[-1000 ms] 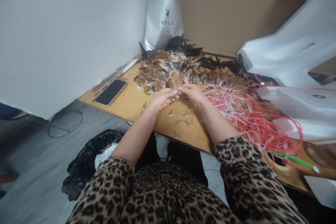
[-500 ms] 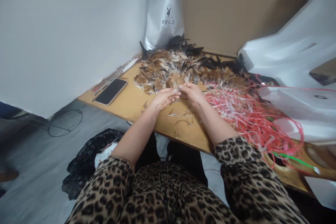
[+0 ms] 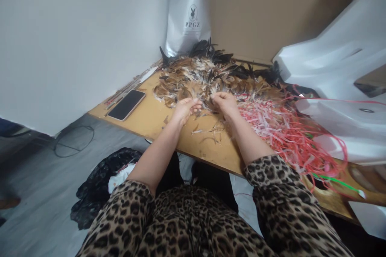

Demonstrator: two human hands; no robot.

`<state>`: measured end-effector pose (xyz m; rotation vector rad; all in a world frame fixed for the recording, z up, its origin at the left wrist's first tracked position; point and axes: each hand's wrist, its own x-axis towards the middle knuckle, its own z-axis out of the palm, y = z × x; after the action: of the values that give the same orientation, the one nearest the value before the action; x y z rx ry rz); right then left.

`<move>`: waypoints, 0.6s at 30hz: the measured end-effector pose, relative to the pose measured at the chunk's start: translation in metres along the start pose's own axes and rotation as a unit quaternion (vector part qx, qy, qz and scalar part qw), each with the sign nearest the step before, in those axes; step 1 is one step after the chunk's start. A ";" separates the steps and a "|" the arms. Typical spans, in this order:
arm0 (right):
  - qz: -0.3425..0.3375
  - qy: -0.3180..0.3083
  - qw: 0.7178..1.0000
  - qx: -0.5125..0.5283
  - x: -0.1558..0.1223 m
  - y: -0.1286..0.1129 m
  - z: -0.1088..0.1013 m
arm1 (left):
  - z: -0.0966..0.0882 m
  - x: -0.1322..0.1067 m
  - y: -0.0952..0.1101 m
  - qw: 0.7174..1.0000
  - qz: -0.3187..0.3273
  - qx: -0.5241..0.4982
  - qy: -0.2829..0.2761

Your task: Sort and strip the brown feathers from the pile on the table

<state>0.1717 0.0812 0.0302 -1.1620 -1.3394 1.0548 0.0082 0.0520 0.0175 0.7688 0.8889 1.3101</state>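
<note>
A wide heap of brown, white and black feathers (image 3: 181, 74) covers the back of the wooden table (image 3: 150, 124). At its near edge my left hand (image 3: 187, 110) is closed, thumb and fingers pinching a light brown feather (image 3: 193, 88) that points up and away from me. My right hand (image 3: 223, 102) is a short way to the right, its fingers pinched at the heap's edge; what they hold, if anything, blends with the feathers behind. Between my wrists, loose feather scraps (image 3: 211, 130) lie on the tabletop.
Pink and white ribbon strips (image 3: 280, 132) spread to my right. A phone (image 3: 127, 104) lies at the left. Behind the feathers stands a white printed bag (image 3: 189, 16). White machine housings (image 3: 328, 56) line the right side. On the floor is a black plastic bag (image 3: 99, 180).
My hands were close together at the feather and are now apart. The left has shifted slightly left with the feather, and the right has moved a little right and up.
</note>
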 end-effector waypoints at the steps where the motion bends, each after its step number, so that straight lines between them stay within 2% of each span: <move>1: -0.025 0.007 0.999 -0.044 0.003 0.003 -0.005 | -0.001 0.002 0.000 1.000 0.005 -0.015 0.013; 3: -0.065 -0.005 0.988 -0.139 0.007 0.008 -0.014 | -0.004 0.004 0.001 0.999 0.009 -0.033 0.031; 6: -0.095 -0.040 0.958 -0.269 0.008 0.012 -0.020 | -0.005 0.005 0.000 0.998 0.002 -0.038 0.047; 12: -0.149 -0.074 0.899 -0.405 -0.003 0.007 -0.004 | -0.005 0.005 -0.001 0.996 0.001 -0.054 0.064; 14: -0.142 -0.067 0.892 -0.424 -0.005 0.004 0.005 | -0.005 0.006 -0.002 0.996 0.003 -0.058 0.065; 18: -0.080 -0.051 0.891 -0.443 -0.001 0.006 0.018 | -0.005 0.005 -0.002 0.996 0.000 -0.054 0.068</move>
<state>0.1547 0.0816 0.0224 -1.6094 -2.0585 0.3475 0.0048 0.0570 0.0133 0.6011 0.9164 1.4120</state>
